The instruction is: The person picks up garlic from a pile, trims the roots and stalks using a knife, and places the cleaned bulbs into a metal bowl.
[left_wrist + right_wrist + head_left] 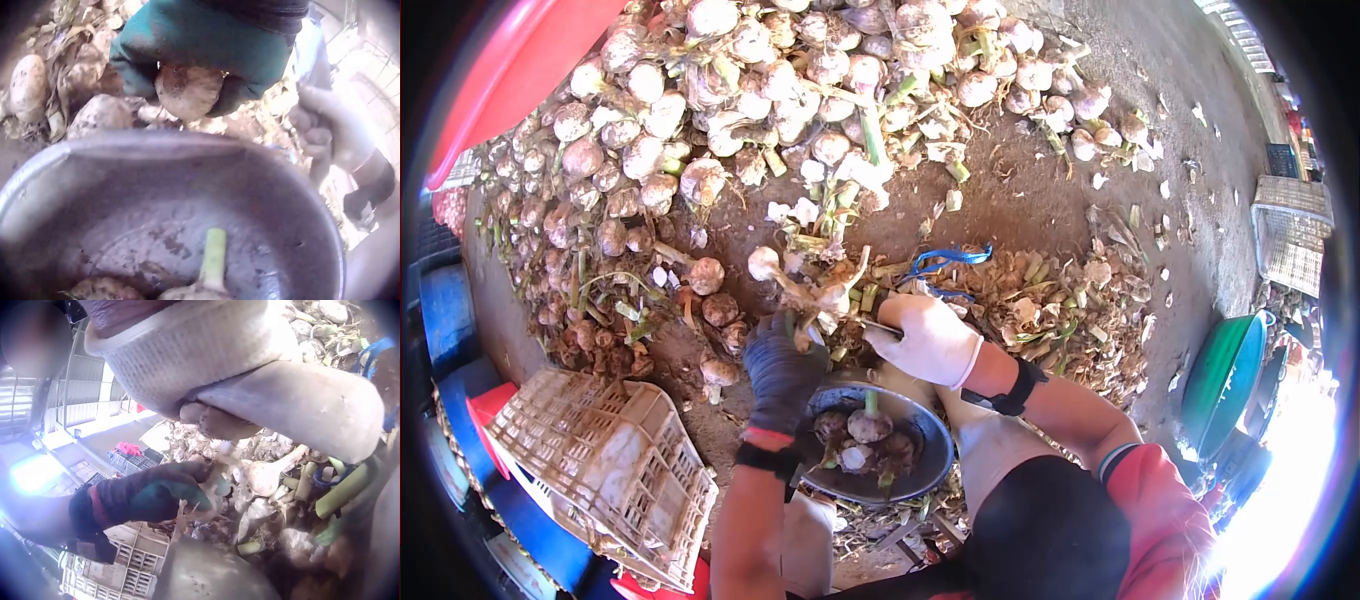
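My left hand (785, 365), in a dark teal glove, grips a garlic bulb (189, 92), its root end showing between the fingers in the left wrist view. Close beside it, my right hand (930, 340) in a white glove has its fingers curled round a thin dark tool (882, 327); the fingers hide most of it, so I cannot tell its kind. Dry garlic stalks (830, 295) lie just beyond both hands. Below them stands a metal basin (946, 452) holding several garlic bulbs (870, 425), one with a short green stem.
A large heap of garlic (790, 85) spreads across the ground ahead. Cut stalks and dry skins (1050, 310) lie to the right, beside a blue strap (950, 257). A pale plastic crate (600, 460) stands at the left; a green tub (1225, 375) is far right.
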`<state>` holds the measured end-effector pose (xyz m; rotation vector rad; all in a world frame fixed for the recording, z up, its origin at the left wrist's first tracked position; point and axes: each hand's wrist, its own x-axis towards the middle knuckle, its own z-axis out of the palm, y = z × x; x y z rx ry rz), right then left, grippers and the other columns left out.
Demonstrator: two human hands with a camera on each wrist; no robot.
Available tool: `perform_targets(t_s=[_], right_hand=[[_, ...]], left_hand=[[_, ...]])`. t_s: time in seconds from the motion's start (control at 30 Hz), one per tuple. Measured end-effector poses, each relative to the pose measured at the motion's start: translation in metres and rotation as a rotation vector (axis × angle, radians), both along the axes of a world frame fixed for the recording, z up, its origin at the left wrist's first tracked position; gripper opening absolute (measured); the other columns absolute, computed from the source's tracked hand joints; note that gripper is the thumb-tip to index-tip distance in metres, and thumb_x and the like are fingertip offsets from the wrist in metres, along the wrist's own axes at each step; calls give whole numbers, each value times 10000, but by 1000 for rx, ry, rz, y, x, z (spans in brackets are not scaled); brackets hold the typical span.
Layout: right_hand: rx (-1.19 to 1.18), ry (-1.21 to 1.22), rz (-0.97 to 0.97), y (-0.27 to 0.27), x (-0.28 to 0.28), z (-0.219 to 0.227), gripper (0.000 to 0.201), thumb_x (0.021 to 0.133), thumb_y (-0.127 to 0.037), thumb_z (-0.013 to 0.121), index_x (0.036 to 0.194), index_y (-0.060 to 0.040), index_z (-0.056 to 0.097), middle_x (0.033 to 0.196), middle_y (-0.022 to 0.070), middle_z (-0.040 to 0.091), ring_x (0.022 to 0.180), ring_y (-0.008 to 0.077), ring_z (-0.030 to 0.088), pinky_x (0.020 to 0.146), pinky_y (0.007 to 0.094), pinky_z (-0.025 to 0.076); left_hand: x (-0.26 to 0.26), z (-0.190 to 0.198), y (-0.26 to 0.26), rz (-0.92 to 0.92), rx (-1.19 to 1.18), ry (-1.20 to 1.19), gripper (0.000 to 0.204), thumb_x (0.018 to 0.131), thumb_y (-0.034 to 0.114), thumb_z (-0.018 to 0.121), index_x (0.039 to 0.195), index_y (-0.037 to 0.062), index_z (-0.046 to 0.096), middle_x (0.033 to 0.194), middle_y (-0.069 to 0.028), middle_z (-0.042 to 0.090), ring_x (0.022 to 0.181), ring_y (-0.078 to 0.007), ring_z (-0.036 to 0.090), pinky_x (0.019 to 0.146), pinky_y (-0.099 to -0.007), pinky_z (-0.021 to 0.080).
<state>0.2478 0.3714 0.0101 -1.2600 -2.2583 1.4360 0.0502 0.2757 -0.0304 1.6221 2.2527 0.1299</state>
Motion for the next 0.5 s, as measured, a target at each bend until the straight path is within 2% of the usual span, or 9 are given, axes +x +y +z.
perform_targets(t_s=[0.03, 0.1, 0.13, 0.2, 0.23, 0.33, 0.4, 0.47, 0.5], right_hand=[[29, -7, 32, -1, 0, 2, 259, 801, -267, 598, 716, -23, 602, 702, 185, 596, 708, 375, 593, 671, 449, 483], [52, -3, 88, -2, -1, 7, 251, 801, -272, 596, 712, -37, 600, 697, 168, 589, 693, 359, 595, 659, 448, 483], [56, 3, 88, -1, -3, 11, 251, 801, -272, 596, 712, -37, 600, 697, 168, 589, 693, 359, 595, 659, 448, 483], [139, 92, 82, -3, -8, 19, 246, 798, -272, 596, 705, -45, 596, 691, 161, 584, 674, 355, 593, 651, 455, 481], [185, 130, 138, -2, -7, 21, 239, 811, -268, 585, 730, -44, 609, 718, 168, 601, 681, 355, 602, 654, 455, 486], [-108, -265, 194, 8, -3, -8, 242, 826, -268, 572, 761, -40, 621, 736, 178, 617, 696, 355, 613, 659, 450, 491], [-115, -297, 143, 13, 2, 4, 254, 837, -269, 560, 780, -31, 627, 741, 192, 621, 715, 358, 620, 664, 441, 496], [-177, -45, 16, 13, 8, 23, 249, 824, -269, 579, 776, -29, 622, 712, 197, 610, 713, 360, 621, 660, 433, 495], [-124, 63, -10, 6, 5, 21, 239, 810, -262, 604, 791, -25, 626, 696, 200, 602, 697, 359, 620, 648, 426, 493]], left_hand=[[-1, 2, -4, -2, -4, -4, 508, 689, 254, 675, 1138, 52, 549, 1014, -146, 588, 937, -328, 554, 841, -443, 439], [-4, 29, -3, 146, -5, -582, 409, 687, 154, 707, 1057, 32, 581, 916, -145, 607, 861, -258, 589, 782, -373, 479], [-3, 37, -3, 146, 0, -576, 409, 687, 154, 707, 1057, 32, 581, 916, -145, 607, 861, -258, 589, 782, -373, 479], [6, 51, -6, 571, -21, -1026, 297, 700, 83, 721, 955, -4, 595, 849, -135, 611, 786, -190, 596, 722, -312, 492], [18, 57, -10, 649, 163, -1224, 176, 767, 67, 684, 896, -11, 593, 873, -109, 620, 778, -147, 585, 716, -279, 488], [8, 99, -5, 450, -59, -880, 209, 795, 71, 676, 967, -14, 593, 877, -85, 616, 795, -148, 582, 733, -273, 482], [2, 89, -9, 403, -16, -858, 317, 804, 97, 683, 1082, -7, 573, 893, -59, 597, 816, -143, 571, 745, -274, 478], [4, 89, -5, 700, -55, -1362, 560, 783, 113, 707, 1270, 0, 454, 977, -64, 580, 848, -141, 566, 766, -279, 476], [5, 95, -1, 698, -57, -1361, 560, 783, 113, 707, 1270, 0, 454, 977, -64, 580, 848, -141, 566, 766, -279, 476]])
